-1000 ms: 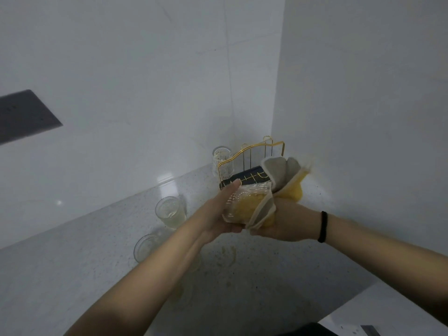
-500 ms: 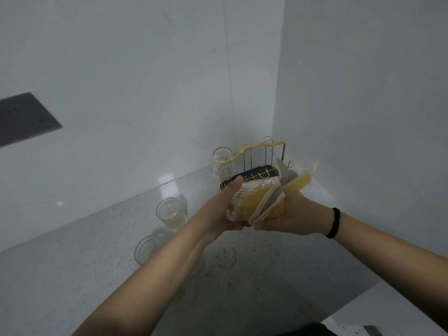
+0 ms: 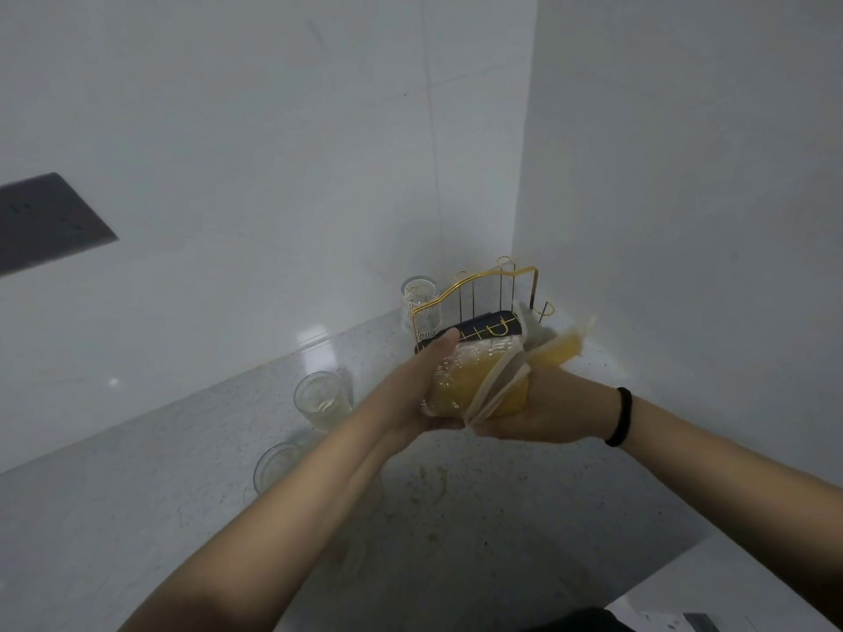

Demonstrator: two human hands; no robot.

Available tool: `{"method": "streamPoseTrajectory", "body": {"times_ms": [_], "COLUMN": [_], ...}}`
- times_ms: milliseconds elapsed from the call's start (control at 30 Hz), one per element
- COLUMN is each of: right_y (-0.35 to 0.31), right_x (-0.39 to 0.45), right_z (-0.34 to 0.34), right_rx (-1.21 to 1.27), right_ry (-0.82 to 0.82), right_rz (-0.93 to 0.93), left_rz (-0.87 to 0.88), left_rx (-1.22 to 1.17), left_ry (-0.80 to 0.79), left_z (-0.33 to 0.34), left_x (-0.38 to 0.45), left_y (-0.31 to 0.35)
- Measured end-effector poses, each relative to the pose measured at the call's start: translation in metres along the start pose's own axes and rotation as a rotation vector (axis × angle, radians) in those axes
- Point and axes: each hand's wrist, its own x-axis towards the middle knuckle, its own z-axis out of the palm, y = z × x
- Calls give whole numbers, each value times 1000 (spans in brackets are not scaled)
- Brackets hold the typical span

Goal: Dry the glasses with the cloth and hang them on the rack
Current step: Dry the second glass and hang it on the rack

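- Holding a ribbed drinking glass [image 3: 460, 380] on its side in mid-air above the speckled countertop [image 3: 137, 517], long axis running roughly left to right, just in front of the gold wire rack [image 3: 483, 289].
- Left hand [image 3: 419, 385] wrapped round the glass's closed end, thumb over the top, fingers underneath.
- Right hand [image 3: 543, 410] gripping the yellow cloth [image 3: 515, 380], stuffed into the glass's open end (loose edge blurred, flapping out to the right).
- Equally near to the rack, both hands; rack lying straight behind the glass, towards the wall corner.
- Standing at the rack's far left end, one ribbed glass [image 3: 419, 307], whether hung on a peg or not, cannot tell.
- Waiting to the left on the countertop, well apart from the rack: an upright tumbler [image 3: 319, 399] and another glass [image 3: 276, 465] partly hidden by the left forearm.
- Nothing seen between held glass and rack; cloth probably to come out first.
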Motion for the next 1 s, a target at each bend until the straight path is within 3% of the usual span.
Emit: {"method": "streamPoseTrajectory", "body": {"times_ms": [67, 100, 133, 233, 300, 367, 467, 533, 600, 667, 733, 800, 867, 1000], "right_y": [6, 7, 8, 7, 6, 2, -4, -6, -7, -9, -5, -3, -4, 2], "right_x": [0, -1, -1, 0, 2, 0, -4, -2, -1, 0, 2, 2, 0, -8], "right_z": [2, -1, -4, -10, -10, -8, 1, 5, -3, -17, -24, -23, -17, 3], "right_rx": [3, 117, 303, 955, 1020, 761, 42, -64, 84, 447, 823, 883, 641, -325], "right_ry": [0, 3, 7, 20, -40, -102, -74, -59, -35, 34, 64, 6, -56, -105], "right_rz": [1, 53, 130, 253, 267, 267, 12, -100, 8, 162, 254, 241, 162, -67], "left_rz": [-69, -34, 64, 633, 753, 619, 125, -103, -119, 63, 393, 585, 496, -116], "left_rx": [19, 49, 108, 415, 389, 289, 87, 49, 7, 28, 173, 298, 277, -12], "left_ry": [-34, -16, 30, 206, 223, 173, 40, -41, -103, -68, 49, 156, 108, -74], "left_z": [-4, -3, -2, 3, 7, 8, 3, -4, -3, 0, 6, 8, 6, -1], "left_x": [-1, -1, -1, -3, -1, -1, -2, -3, -3, -1, 0, 1, 2, -1], "left_y": [-1, -4, -10, -31, -35, -29, -12, -5, -5, -10, -21, -25, -22, 1]}}
